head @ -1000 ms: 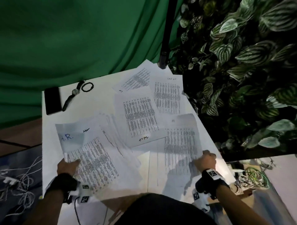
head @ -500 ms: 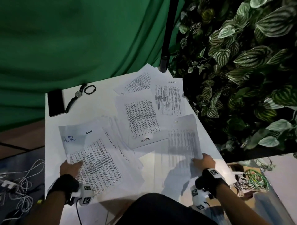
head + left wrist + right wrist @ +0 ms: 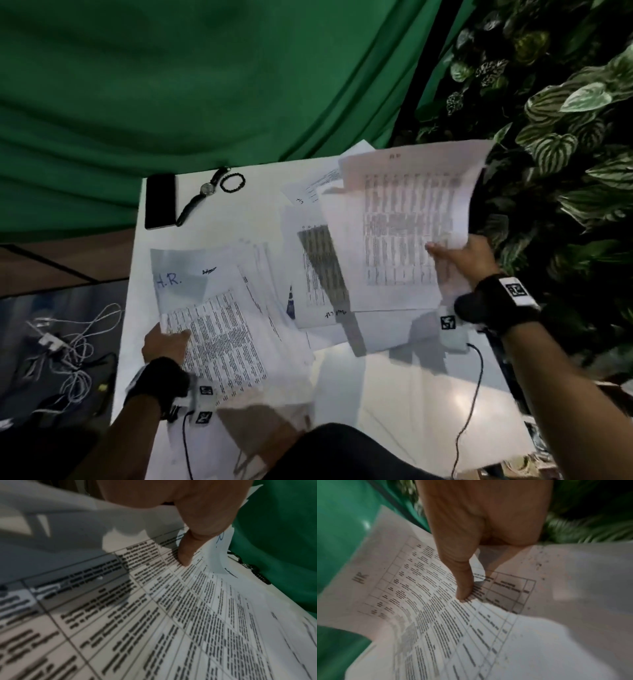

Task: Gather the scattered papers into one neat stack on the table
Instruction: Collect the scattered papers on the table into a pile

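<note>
Printed sheets lie scattered over the white table (image 3: pixel 239 212). My left hand (image 3: pixel 168 342) pinches the near-left edge of a fanned pile of papers (image 3: pixel 222 329), thumb (image 3: pixel 185 553) on top of the printed table. My right hand (image 3: pixel 459 257) pinches a sheet headed HR (image 3: pixel 404 222) by its right edge and holds it lifted above the table, thumb (image 3: pixel 464 582) pressed on its print. More sheets (image 3: pixel 318 274) lie under and behind the lifted one.
A black phone (image 3: pixel 160 201), a wristwatch (image 3: pixel 202 193) and a bead bracelet (image 3: pixel 233 182) sit at the table's far left. A dark pole (image 3: pixel 418 85) and leafy plants (image 3: pixel 565 154) stand on the right. Cables (image 3: pixel 68 349) lie on the floor to the left.
My right hand has lifted the sheet it pinched off the table and up to the right. The left hand keeps its hold on the left pile.
</note>
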`<action>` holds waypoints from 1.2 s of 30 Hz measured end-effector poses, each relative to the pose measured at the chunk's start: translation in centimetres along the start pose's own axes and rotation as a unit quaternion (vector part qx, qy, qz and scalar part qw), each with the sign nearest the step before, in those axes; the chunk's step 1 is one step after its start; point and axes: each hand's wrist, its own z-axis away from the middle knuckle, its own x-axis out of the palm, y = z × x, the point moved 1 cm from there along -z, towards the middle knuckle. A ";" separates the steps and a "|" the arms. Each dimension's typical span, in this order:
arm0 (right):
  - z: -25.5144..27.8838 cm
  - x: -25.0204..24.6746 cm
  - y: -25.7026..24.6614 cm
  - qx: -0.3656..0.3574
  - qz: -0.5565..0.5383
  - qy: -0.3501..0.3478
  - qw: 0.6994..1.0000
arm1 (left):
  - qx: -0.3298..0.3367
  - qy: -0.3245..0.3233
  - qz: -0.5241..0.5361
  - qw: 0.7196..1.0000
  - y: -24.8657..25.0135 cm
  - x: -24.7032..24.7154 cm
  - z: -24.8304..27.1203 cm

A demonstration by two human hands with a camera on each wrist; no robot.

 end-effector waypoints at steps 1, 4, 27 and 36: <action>-1.3 2.4 0.1 0.006 0.036 -0.030 0.999 | 0.002 0.013 -0.011 1.000 0.1 -0.1 -0.1; -3.0 10.1 0.0 0.058 0.124 -0.099 0.986 | 0.002 0.026 -0.068 0.997 0.5 -0.3 -0.7; -13.8 4.8 3.3 0.223 0.213 0.073 0.949 | 0.095 -0.002 -0.121 0.988 10.3 4.5 -5.3; -15.0 6.5 3.4 0.112 0.269 0.073 0.954 | 0.100 -0.018 -0.175 0.979 11.6 6.9 -5.7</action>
